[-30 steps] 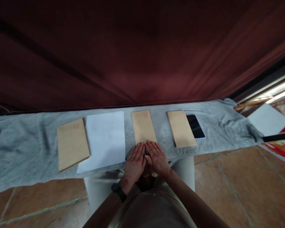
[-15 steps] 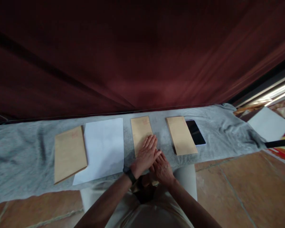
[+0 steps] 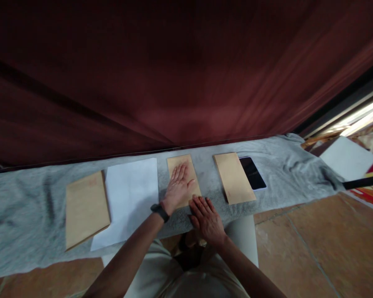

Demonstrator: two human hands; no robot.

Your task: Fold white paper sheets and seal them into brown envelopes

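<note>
My left hand (image 3: 178, 187) lies flat and open on the middle brown envelope (image 3: 190, 169), fingers stretched toward its far end; a dark watch sits on that wrist. My right hand (image 3: 206, 218) rests open, palm down, on the grey cloth (image 3: 27, 194) just below the envelope's near edge, touching or almost touching it. A white sheet of paper (image 3: 129, 194) lies to the left of the envelope, and a second brown envelope (image 3: 84, 209) lies further left, overlapping the sheet's edge. A third brown envelope (image 3: 234, 178) lies to the right.
A dark phone (image 3: 253, 173) lies beside the right envelope. A dark red curtain (image 3: 174, 70) hangs right behind the cloth-covered surface. Terracotta floor tiles (image 3: 313, 248) spread at the right, with white paper (image 3: 346, 157) and coloured items at the far right.
My left hand slid forward from the envelope's near edge onto its middle and upper part. My right hand stayed near the envelope's near edge.
</note>
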